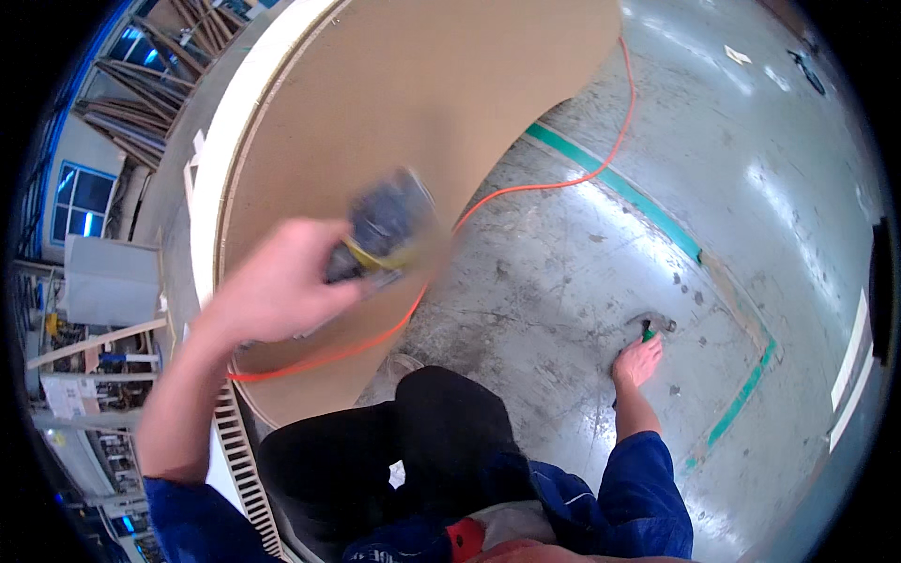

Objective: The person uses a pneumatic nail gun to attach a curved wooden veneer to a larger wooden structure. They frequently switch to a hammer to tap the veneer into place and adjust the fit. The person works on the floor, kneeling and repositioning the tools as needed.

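My left hand (282, 286) is closed round a dark nail gun (389, 220) with a yellow band. Motion blurs both of them over the large brown curved panel (375, 94). Whether the tool touches the panel I cannot tell. On the right, my right hand (638, 359) grips a claw hammer (659, 322) near its head, low over the grey floor. Green shows on the hammer's handle; the rest of it is mostly hidden by my fingers and arm.
An orange hose (535, 187) crosses the panel's near end and trails over the concrete floor (526, 281). Green tape (619, 192) marks the floor. A pale slatted edge (246, 460) runs along the panel's left side. Timber lengths (131, 103) are stacked at far left.
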The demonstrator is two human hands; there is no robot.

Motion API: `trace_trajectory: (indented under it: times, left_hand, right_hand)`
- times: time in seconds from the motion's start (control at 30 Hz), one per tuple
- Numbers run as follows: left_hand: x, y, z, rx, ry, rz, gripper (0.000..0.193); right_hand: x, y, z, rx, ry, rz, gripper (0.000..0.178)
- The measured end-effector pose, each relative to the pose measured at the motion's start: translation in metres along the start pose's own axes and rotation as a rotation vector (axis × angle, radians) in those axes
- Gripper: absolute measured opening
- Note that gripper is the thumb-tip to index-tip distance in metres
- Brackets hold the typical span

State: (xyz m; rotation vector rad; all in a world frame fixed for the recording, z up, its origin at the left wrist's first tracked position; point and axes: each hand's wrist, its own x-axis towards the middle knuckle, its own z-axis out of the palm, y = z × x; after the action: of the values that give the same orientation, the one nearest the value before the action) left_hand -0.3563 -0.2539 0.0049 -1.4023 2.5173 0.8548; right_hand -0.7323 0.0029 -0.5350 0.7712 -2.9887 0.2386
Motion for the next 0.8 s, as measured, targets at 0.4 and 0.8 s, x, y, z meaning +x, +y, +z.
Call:
trace_trajectory:
  times: [0.4, 0.8]
  left_hand:
    - [0.088, -0.158, 0.364, -0.053, -0.03, -0.1, 0.067]
    - [0.097, 0.011, 0.189, -0.501, 0.029, 0.431, 0.058]
  right_hand:
    - [0.015, 0.031, -0.014, 0.614, -0.561, 0.096, 0.043]
    - [-0.032, -0.244, -0.29, 1.883, -0.679, -0.194, 0.037]
